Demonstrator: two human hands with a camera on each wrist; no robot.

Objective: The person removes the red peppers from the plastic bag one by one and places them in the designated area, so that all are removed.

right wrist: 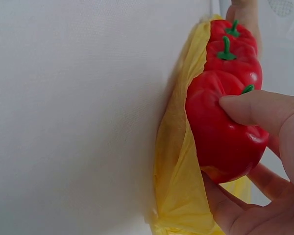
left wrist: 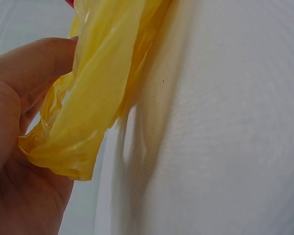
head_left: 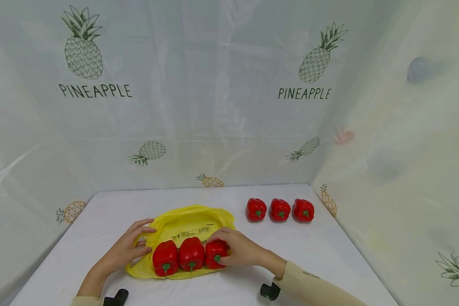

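A yellow plastic bag [head_left: 193, 218] lies spread on the white table, with three red bell peppers in a row along its near edge. The left pepper [head_left: 165, 259] and the middle pepper [head_left: 191, 255] sit side by side, green stems towards me. My right hand [head_left: 245, 250] grips the right-hand bell pepper [right wrist: 225, 142], thumb on its stem side and fingers around the back and underneath. At the bag's left end, my left hand [head_left: 124, 250] touches the plastic with spread fingers. Crumpled yellow plastic hides its thumb tip [left wrist: 71, 51] in the left wrist view.
Three more red bell peppers stand in a row at the back right: one on the left [head_left: 256, 210], one in the middle [head_left: 280, 210], one on the right [head_left: 304, 211]. A pineapple-printed curtain [head_left: 229, 106] hangs behind the table [head_left: 321, 263].
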